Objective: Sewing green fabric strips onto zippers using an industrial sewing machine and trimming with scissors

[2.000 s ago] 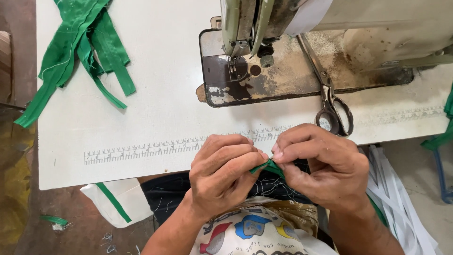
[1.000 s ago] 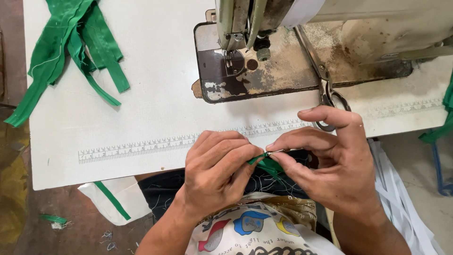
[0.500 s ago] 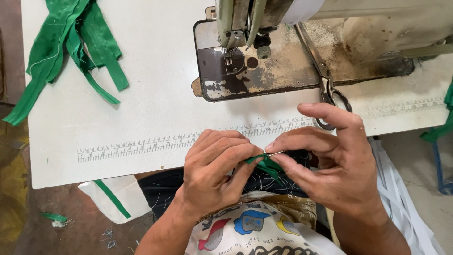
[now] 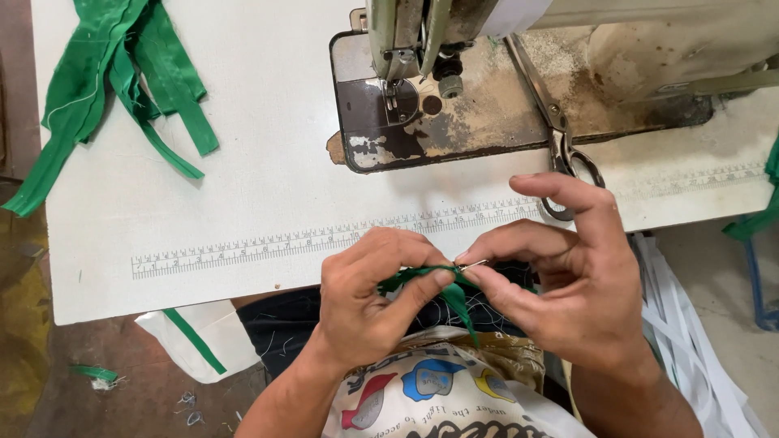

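Two bare hands meet just below the front edge of a white sewing table point(image 4: 243, 186), over the person's lap. The left hand point(image 4: 369, 304) is curled closed around a small piece of green fabric point(image 4: 442, 288), thumb and fingers bunching it. The right hand point(image 4: 568, 284) pinches the same fabric from the other side between thumb and a bent finger, with a thin metal pin or needle point(image 4: 473, 264) showing at the pinch; its index finger sticks out straight above the rest. A narrow tail of the green fabric hangs down between the hands toward the printed cloth on the lap.

On the table, a measuring scale point(image 4: 341, 237) runs along the front edge. Behind it stands a worn sewing machine point(image 4: 487, 89) with a rusty bed plate, and a pair of scissors point(image 4: 560, 138) lies on its base, handles nearest the right hand. Several green fabric strips point(image 4: 114, 89) lie heaped at the table's far left corner, well apart from the hands.
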